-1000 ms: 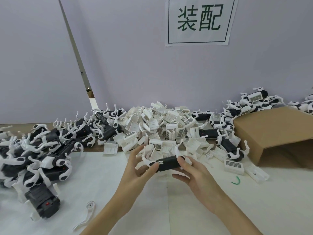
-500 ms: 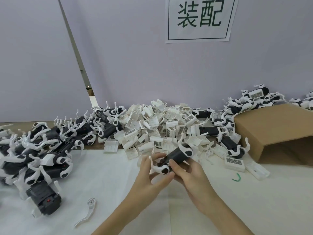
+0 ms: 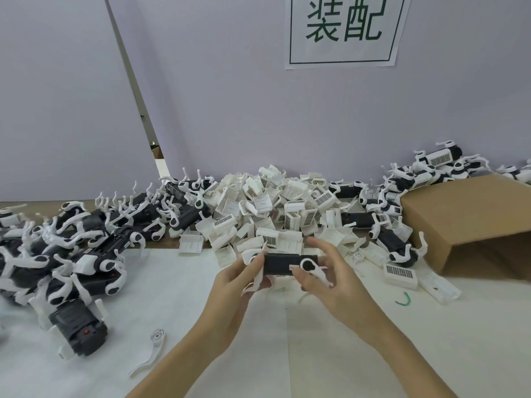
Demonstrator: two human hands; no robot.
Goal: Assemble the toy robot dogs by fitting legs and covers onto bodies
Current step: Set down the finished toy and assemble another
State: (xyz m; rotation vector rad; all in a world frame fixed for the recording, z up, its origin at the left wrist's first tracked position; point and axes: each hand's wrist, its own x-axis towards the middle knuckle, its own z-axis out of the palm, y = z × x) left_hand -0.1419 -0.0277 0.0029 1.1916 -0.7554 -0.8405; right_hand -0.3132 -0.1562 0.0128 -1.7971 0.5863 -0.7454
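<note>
- I hold a black dog body (image 3: 283, 264) level above the white surface (image 3: 178, 285), lengthwise between both hands.
- My left hand (image 3: 232, 285) grips its left end, fingers curled round it, thumb up by the white leg joint (image 3: 249, 256) there.
- My right hand (image 3: 334, 275) grips the right end, thumb and fingers pinching at the white leg (image 3: 311, 268) with its black round hub; that leg slants down and to the right from the body.
- Behind my hands lies a heap of white covers (image 3: 275, 208), some with barcode labels, against the wall.
- To the left, a crowd of black-and-white dogs with legs fitted (image 3: 74, 242) covers the surface out to the edge of view.
- Nearer me on the left a dark body (image 3: 79, 323) lies apart from that crowd, and a single loose white leg (image 3: 150, 351) lies just to its right.
- On the right an open cardboard box (image 3: 471, 222) lies on its side, with more dogs (image 3: 431, 170) behind and beside it.
- A small green twist (image 3: 403, 299) lies on the surface in front of the box.
- A paper sign (image 3: 344, 30) with green characters hangs on the wall above.
</note>
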